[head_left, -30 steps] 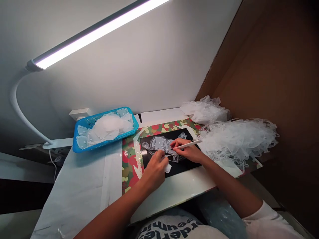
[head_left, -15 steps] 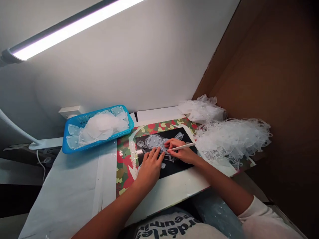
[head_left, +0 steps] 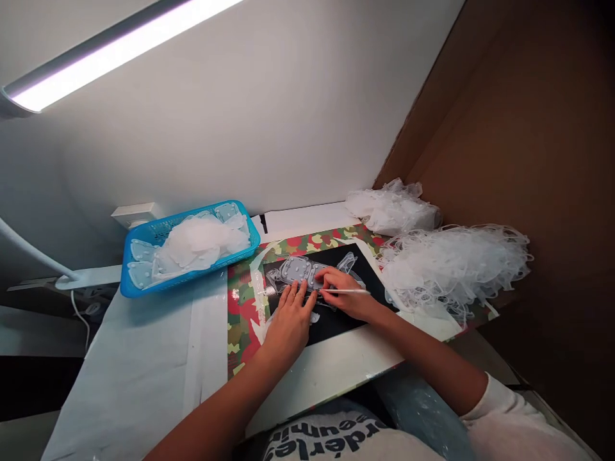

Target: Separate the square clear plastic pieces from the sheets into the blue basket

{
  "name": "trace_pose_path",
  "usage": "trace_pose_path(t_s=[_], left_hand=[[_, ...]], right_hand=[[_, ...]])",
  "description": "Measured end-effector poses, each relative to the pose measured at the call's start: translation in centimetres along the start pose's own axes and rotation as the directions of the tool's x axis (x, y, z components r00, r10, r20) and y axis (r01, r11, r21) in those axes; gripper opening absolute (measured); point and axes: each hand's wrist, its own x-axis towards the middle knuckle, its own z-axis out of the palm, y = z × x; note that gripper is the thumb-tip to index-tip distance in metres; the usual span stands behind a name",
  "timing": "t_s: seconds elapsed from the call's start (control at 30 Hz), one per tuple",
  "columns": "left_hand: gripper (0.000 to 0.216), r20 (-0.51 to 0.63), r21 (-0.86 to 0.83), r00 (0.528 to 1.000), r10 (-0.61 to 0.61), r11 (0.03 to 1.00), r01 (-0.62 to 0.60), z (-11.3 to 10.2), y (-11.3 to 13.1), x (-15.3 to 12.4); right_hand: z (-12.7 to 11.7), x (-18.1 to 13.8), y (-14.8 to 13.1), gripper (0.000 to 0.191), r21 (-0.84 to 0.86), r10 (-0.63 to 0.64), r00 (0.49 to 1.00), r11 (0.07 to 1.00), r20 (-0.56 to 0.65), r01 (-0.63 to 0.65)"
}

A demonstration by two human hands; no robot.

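My left hand lies flat, fingers stretched, on the near edge of a translucent white piece dotted with small round bumps. That piece rests on a black mat. Beside it, my right hand is closed round a slim white pen-like tool. The tool lies nearly level, its back end pointing right. Its tip is too small to make out, close to the left fingertips. A small translucent scrap sits on the mat by my left hand.
At the left stands a blue basket with translucent white pieces. A heap of stringy white offcuts lies at the right, a second white heap behind it. Under the mat is a camouflage-patterned board. A tube lamp hangs above.
The tool in my right hand has swung from slanting up to the right to nearly level. My left hand stays on the piece. The whole view has shifted slightly.
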Motion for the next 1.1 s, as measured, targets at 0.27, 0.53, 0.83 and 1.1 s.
trace_pose_path(t_s=[0.27,0.53,0.83,1.1], left_hand=[[0.060,0.064,-0.027,0.998,-0.025,0.999,0.026,0.2,0.0,0.2],[0.065,0.047,-0.114,0.997,-0.067,0.991,0.072,0.8,0.1,0.2],[0.054,0.021,-0.759,0.962,-0.273,0.622,0.193,-3.2,-1.6,0.8],[0.027,0.493,-0.852,0.831,-0.260,-0.338,0.400,-4.6,-3.9,4.6]], right_hand=[[1.5,-0.6,-0.2,0.012,-0.353,-0.137,0.989,0.923,0.061,0.149],[-5.7,0.8,3.5,0.014,-0.135,0.134,0.654,0.929,-0.744,-0.344],[-5.1,1.6,2.2,0.033,0.551,0.458,0.721,0.825,-0.520,-0.127],[-1.0,-0.4,-5.2,0.016,0.209,0.169,0.968,0.969,-0.186,-0.129]])
